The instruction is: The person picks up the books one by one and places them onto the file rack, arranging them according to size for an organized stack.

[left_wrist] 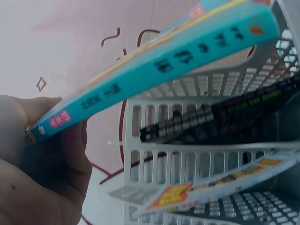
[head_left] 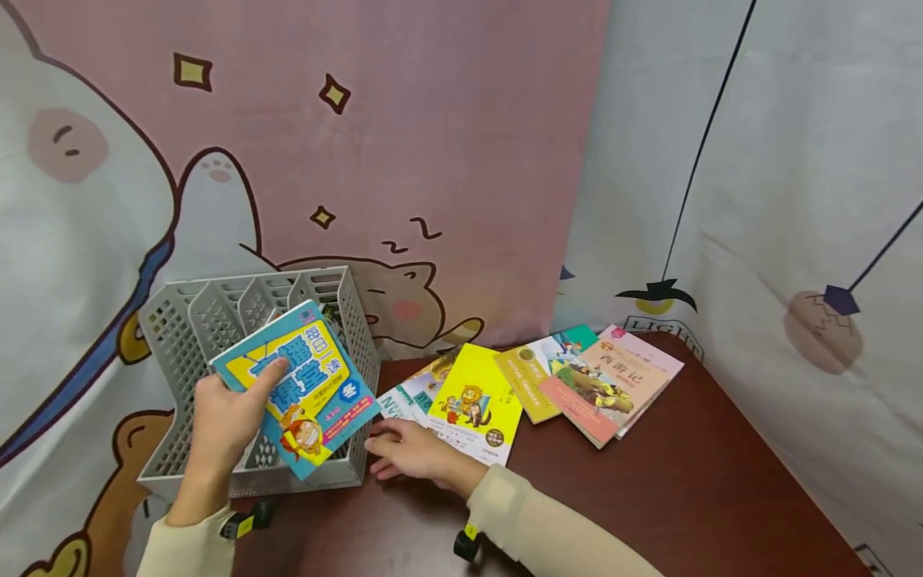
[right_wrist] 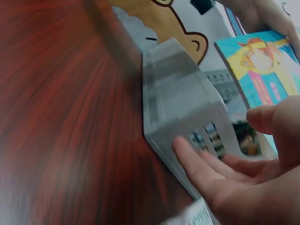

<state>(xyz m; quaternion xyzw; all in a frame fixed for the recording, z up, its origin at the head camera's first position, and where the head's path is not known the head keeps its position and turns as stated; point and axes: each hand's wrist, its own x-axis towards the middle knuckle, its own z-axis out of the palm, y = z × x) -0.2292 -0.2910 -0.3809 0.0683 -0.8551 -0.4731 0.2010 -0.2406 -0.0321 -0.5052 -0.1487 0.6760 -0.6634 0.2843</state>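
The left wrist view is showing the blue-and-yellow book (left_wrist: 154, 70) edge-on, its turquoise spine lettering blurring, and a dark book (left_wrist: 225, 115) inside the grey rack (head_left: 332, 477), which the head view is largely hiding. The left hand (head_left: 227, 417) is pinching the blue-and-yellow book over the rack. The right hand (head_left: 414, 453), fingers apart, is reaching by its corner, perhaps touching it.
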